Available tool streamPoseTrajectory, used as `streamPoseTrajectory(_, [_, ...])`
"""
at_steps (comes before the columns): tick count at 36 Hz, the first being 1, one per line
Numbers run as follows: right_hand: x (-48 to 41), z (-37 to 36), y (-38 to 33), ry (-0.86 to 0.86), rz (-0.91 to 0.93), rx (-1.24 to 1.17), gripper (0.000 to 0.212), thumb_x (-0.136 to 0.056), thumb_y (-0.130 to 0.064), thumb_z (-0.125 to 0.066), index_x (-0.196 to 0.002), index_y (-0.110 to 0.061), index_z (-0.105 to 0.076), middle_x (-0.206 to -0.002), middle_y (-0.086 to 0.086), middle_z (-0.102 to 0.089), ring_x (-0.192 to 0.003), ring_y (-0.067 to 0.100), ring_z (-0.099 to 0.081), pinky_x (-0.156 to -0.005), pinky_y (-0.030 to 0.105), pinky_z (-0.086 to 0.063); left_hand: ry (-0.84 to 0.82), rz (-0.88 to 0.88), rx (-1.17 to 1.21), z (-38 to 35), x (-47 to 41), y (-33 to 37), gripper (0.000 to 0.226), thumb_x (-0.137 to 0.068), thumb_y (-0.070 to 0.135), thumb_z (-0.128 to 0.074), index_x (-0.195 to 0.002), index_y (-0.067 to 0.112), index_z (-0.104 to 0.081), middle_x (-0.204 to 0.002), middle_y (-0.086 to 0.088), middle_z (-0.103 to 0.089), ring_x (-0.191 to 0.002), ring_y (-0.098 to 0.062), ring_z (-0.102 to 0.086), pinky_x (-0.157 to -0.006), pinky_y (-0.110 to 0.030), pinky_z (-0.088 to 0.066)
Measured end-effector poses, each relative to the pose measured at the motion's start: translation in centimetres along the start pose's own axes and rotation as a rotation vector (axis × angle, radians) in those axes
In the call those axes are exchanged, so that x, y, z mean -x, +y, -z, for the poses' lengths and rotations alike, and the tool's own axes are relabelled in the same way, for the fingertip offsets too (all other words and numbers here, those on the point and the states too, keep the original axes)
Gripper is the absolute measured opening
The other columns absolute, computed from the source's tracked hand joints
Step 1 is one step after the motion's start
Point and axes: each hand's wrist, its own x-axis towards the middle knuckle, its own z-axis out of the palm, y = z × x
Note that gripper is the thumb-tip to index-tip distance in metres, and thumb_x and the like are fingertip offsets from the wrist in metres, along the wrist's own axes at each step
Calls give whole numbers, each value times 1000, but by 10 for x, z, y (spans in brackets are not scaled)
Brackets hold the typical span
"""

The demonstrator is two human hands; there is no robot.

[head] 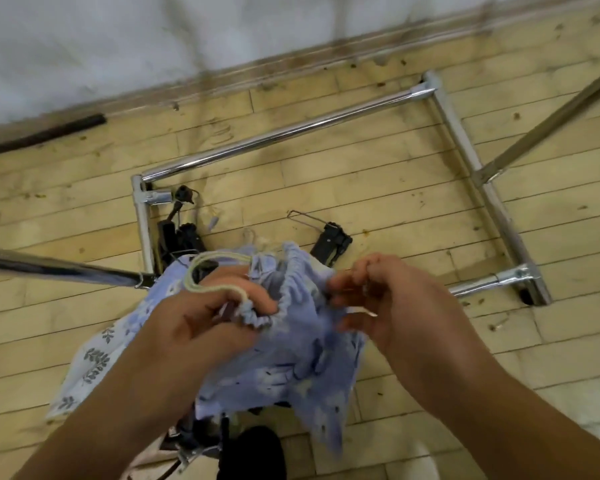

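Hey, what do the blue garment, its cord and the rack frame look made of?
The blue garment: thin soft cloth, perhaps cotton, matte; it gathers and creases. Its cord: cream twisted string, matte. The rack frame: metal tube, chrome-bright; sharp highlights run along it.

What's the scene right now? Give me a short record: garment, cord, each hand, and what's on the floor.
garment: pale blue printed cloth with a gathered band, held up between both hands
cord: cream, looped across the left hand's fingers
left hand: grips the gathered band
right hand: pinches the garment's edge; anything else in the pinch is too blurred to tell
rack: chrome tube frame on the wooden floor
hanger: black, with clips, on the floor beyond the garment
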Motion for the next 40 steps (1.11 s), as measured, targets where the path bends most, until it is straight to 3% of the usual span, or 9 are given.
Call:
streamPoseTrajectory(4, [28, -7, -14, -49, -54, 19, 50, -98, -8, -40, -52, -10, -60, -60, 12, -63, -53, 26, -58, -52, 37, -51, -81, -46, -128, -16, 14, 31, 65, -61, 91, -66, -81, 30, -80, -93, 24, -73, -99, 9, -66, -89, -32, -48])
streamPoseTrajectory(7, [54, -7, -18, -81, 8, 153, 48, -104, -38, -51, -75, -8, -75, -67, 10, -70, -57, 22, -67, -57, 35, -56, -81, -93, -256, -37, 26, 52, 37, -88, 49, -60, -74, 18, -76, -60, 13, -67, -57, -1, -64, -58, -12, -51])
streamPoseTrajectory(10, [77, -2, -18, -26, 61, 339, 73, -84, -56, -74, -111, 10, -59, -97, 30, -69, -83, 43, -72, -67, 47, -63, -151, -96, -312, -49, 42, 67, 4, -81, 35, -71, -84, 34, -74, -87, -5, -74, -84, -26, -71, -76, -34, -61])
streamPoseTrajectory(12, [96, 4, -20, 5, 96, 414, 66, -80, -48, -79, -100, 8, -52, -109, 38, -62, -95, 49, -69, -74, 55, -63, -191, -115, -338, -52, 51, 71, 22, -87, 19, -77, -89, 39, -69, -95, -2, -75, -90, -24, -73, -83, -42, -62])
streamPoseTrajectory(16, [145, 16, -35, 38, 124, 402, 14, -96, -7, -67, -93, -1, -54, -102, 33, -66, -75, 28, -75, -66, 32, -63, -128, -131, -380, -64, 75, 84, 30, -91, 14, -76, -105, 39, -66, -105, -2, -75, -95, -29, -72, -86, -50, -59])
streamPoseTrajectory(22, [204, 34, -45, 176, 67, 456, 21, -93, -16, -68, -86, -8, -50, -78, 12, -63, -64, 21, -69, -68, 41, -66, -54, -226, -480, -82, 114, 121, 43, -95, 2, -63, -110, 43, -64, -59, 14, -56, -50, -9, -46, -48, -19, -41])
streamPoseTrajectory(28, [250, 62, -54, 304, 62, 598, 44, -88, -24, -76, -114, 9, -61, -96, 21, -70, -73, 23, -67, -64, 39, -65, -57, -354, -480, -102, 163, 164, 46, -93, -8, -55, -102, 35, -69, -54, 5, -36, -44, -7, -29, -44, -15, -28])
streamPoseTrajectory(35, [313, 81, -60, 319, 170, 434, 4, -97, -1, -61, -94, 0, -58, -95, 28, -63, -68, 21, -68, -59, 28, -63, -89, -339, -446, -102, 214, 198, 42, -92, -7, -58, -84, 34, -66, -61, 3, -38, -58, -22, -28, -54, -27, -27])
streamPoseTrajectory(40, [346, 70, -48, 98, 148, 85, 34, -100, -29, -65, -115, 2, -67, -116, 26, -70, -96, 37, -75, -79, 55, -64, -115, -362, -478, -124, 249, 208, 36, -88, -12, -56, -88, 22, -63, -52, 19, -49, -44, -1, -39, -47, -10, -33])
